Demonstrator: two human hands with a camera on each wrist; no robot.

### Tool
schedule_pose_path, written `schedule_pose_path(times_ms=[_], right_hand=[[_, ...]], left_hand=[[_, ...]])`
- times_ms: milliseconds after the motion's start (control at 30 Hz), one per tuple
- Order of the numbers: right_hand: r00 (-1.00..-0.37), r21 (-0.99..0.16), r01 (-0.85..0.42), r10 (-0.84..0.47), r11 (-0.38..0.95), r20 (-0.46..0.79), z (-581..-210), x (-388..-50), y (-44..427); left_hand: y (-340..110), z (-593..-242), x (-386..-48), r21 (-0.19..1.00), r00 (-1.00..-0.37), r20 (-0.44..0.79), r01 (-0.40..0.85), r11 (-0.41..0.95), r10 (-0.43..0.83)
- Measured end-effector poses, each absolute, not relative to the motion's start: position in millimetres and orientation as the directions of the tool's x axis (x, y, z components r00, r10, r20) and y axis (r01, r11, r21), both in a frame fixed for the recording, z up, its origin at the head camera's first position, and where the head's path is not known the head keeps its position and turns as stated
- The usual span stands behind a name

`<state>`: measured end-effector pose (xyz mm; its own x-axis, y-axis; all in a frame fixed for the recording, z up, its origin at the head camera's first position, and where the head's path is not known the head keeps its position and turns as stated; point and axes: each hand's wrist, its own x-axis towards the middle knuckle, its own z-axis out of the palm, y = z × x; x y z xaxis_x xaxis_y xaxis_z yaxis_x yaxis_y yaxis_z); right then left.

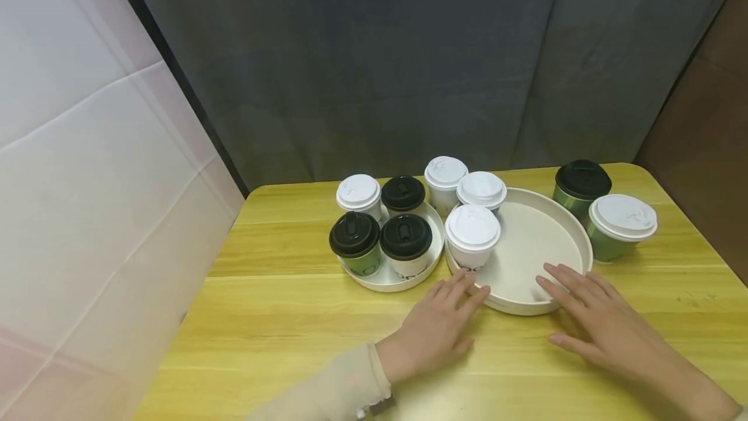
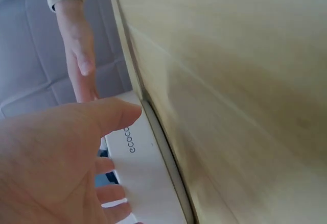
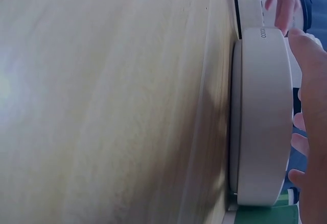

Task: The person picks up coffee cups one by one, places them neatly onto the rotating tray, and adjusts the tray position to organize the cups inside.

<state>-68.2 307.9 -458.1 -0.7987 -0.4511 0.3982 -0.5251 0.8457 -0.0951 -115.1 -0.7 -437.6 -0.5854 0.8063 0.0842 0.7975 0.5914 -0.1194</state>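
The large round cream tray (image 1: 540, 239) stands on the table before both hands. Straight, spread fingers of my left hand (image 1: 435, 327) reach its front-left rim, close to a white-lidded paper cup (image 1: 472, 229); whether they touch is unclear. My right hand (image 1: 610, 323) hovers with extended fingers at the front-right rim, gripping nothing. Two more white-lidded cups, one middle (image 1: 482, 188) and one rear (image 1: 445, 174), stand behind the first; the rear one's base is hidden. Lettering marks the tray wall (image 2: 148, 168) in the left wrist view.
A smaller white tray (image 1: 390, 284) at left bears several cups with black or white lids. Right of the large tray stand a black-lidded green cup (image 1: 581, 187) and a white-lidded green cup (image 1: 619, 226). A dark grey partition (image 1: 362, 70) rises behind the wooden table (image 1: 280, 323).
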Motion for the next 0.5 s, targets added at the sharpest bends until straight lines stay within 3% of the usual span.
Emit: schedule_pose_path(times_ms=[500], right_hand=[[-0.796, -0.098, -0.532, -0.457, 0.841, 0.397, -460.4, -68.9, 306.1]], left_hand=[[-13.1, -434.8, -134.3, -0.100, -0.508, 0.107, 0.850, 0.517, 0.855]])
